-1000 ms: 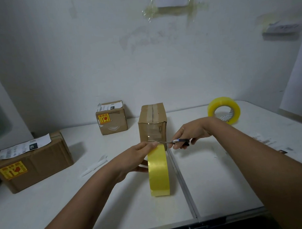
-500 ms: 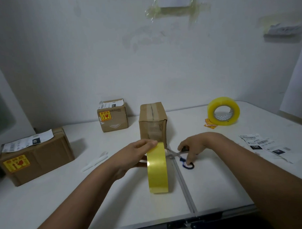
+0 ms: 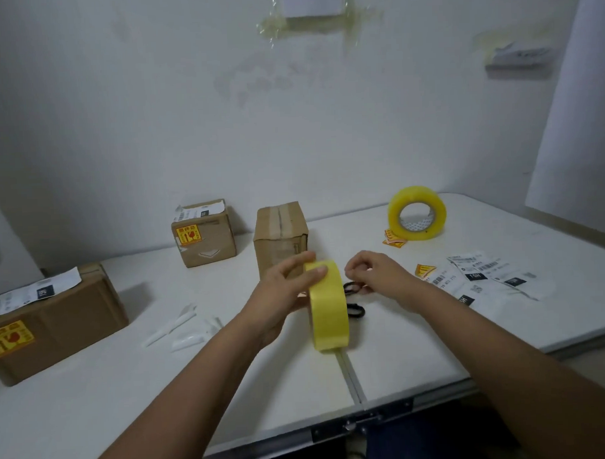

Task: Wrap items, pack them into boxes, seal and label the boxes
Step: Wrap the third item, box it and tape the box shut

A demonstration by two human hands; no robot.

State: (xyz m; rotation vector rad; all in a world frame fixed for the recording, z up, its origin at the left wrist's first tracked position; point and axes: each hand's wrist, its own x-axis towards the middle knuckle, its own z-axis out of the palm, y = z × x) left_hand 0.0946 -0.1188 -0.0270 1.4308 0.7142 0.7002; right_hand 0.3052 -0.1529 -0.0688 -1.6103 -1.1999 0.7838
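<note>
A yellow tape roll (image 3: pixel 328 307) stands on edge at the middle of the white table (image 3: pixel 94 408). My left hand (image 3: pixel 282 293) grips it from the left, thumb on its top rim. Just behind it stands a brown cardboard box (image 3: pixel 280 237) with clear tape along its top seam and down its front. Black-handled scissors (image 3: pixel 355 310) lie on the table right of the roll, partly hidden by it. My right hand (image 3: pixel 378 278) hovers over the scissors with loosely curled fingers and holds nothing.
A second tape roll (image 3: pixel 417 213) stands at the back right, with yellow stickers (image 3: pixel 394 239) beside it. Shipping labels (image 3: pixel 481 278) lie at the right. Two labelled boxes sit at the left: a small one (image 3: pixel 205 238) and a larger one (image 3: pixel 54 324). White backing strips (image 3: pixel 181 331) lie between.
My right hand cut the tape at the box with the scissors, laid them on the table and let go. My left hand kept hold of the roll.
</note>
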